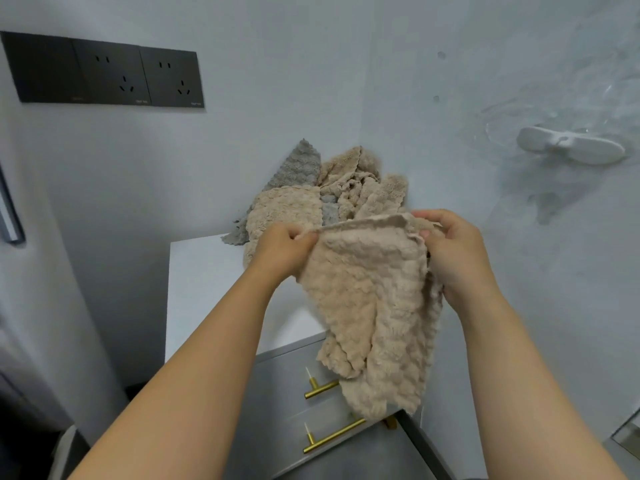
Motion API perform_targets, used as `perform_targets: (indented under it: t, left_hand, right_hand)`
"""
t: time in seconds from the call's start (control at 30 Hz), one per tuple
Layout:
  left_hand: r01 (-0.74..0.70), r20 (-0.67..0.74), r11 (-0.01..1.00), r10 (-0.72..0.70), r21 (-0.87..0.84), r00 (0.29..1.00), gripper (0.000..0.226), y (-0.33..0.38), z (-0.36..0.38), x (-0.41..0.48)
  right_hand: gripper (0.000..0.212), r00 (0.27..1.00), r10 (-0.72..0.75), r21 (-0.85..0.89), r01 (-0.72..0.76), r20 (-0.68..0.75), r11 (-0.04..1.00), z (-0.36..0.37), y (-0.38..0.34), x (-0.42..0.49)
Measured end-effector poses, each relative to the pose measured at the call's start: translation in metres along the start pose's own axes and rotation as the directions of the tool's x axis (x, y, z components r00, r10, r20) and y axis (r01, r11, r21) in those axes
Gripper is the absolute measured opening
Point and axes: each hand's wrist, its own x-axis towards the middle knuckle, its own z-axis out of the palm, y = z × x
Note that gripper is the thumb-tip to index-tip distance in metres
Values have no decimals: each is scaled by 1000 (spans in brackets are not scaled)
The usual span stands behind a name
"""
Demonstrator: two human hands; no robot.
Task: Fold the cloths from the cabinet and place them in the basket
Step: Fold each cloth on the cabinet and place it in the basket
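I hold a beige textured cloth (370, 299) up in the air above the front of a white cabinet (204, 271). My left hand (282, 251) pinches its upper left corner. My right hand (453, 252) grips the upper right corner, with the top edge stretched between the two hands. The rest of the cloth hangs down crumpled in front of the cabinet drawers. Behind it, a heap of beige cloths (294, 209) and a grey cloth (299, 168) lies on the cabinet top in the wall corner. No basket is in view.
The cabinet has grey drawers with gold bar handles (332, 438). A black socket panel (107, 72) is on the left wall. A white holder (571, 148) sticks out from the right wall. Walls close in on both sides.
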Motion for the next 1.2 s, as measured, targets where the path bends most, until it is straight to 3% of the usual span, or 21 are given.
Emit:
perform_targets:
  t: [0.07,0.13,0.2,0.27,0.37,0.43,0.5,0.57,0.6,0.67,0.77,0.9,0.93,0.97,1.03,1.07,1.1,1.13,1.2]
  left_hand:
    - [14,-47,1000,-14,-2,999,37,-8,2,0]
    - [62,23,992,-59,-110,998,31,-7,1,-1]
    - [189,232,935,-121,-299,965,29,-1,-4,-5]
    - [287,447,854,-72,-434,891,25,3,-11,-12]
    - [349,612,739,108,-577,783,20,5,-18,-25]
    - [348,638,720,169,-600,752,19,4,-20,-28]
    - [325,581,798,38,-507,813,15,0,-21,-21]
    - [195,385,968,-121,-160,915,20,-7,-22,-10]
    - [112,305,992,-122,51,944,24,-10,-23,-5]
    - [22,306,960,-110,279,946,24,-10,-23,-2]
    - [60,309,915,-196,399,931,27,-9,-26,2]
    - [141,231,823,-313,551,921,25,-12,-30,12]
    - [158,163,828,-286,538,944,21,-15,-28,15]
    - [180,58,868,-232,463,971,17,-20,-24,19]
    - [176,-210,974,-145,142,967,15,-27,-14,22]
    - [132,-324,991,-121,12,938,14,-29,-7,23]
    - [93,-386,995,-97,-30,917,13,-30,0,23]
    - [72,-384,997,-70,-9,921,19,-31,7,24]
    - [61,-219,986,-26,155,975,63,-38,23,26]
  right_hand:
    - [23,1000,-23,-191,26,21,981,1,4,-1]
    - [18,995,-28,-321,56,91,945,2,2,-4]
    - [36,990,17,-601,70,138,796,1,1,-6]
    - [42,980,35,-768,131,196,627,0,1,-5]
    - [27,907,121,-652,193,404,733,-5,0,-5]
    - [22,843,190,-566,155,504,810,-15,-3,-3]
    - [15,900,165,-609,129,403,783,-22,-1,2]
    - [20,978,123,-697,32,172,716,-26,6,11]
    - [21,981,147,-726,-9,127,687,-25,10,15]
    - [19,957,259,-811,-48,130,583,-21,17,18]
    - [18,941,314,-901,-26,125,434,-17,21,24]
    - [34,863,459,-917,9,209,400,-15,11,33]
    - [36,871,453,-911,-12,193,412,-12,11,36]
    - [39,924,356,-888,-43,139,458,-7,14,39]
    - [37,996,19,-769,-83,-91,633,9,27,42]
    - [24,976,-118,-691,-44,-184,721,20,36,41]
    - [8,967,-156,-623,-2,-199,783,32,44,37]
    - [30,982,-101,-559,-5,-158,829,42,54,36]
    - [72,997,70,-510,-54,12,859,54,77,31]
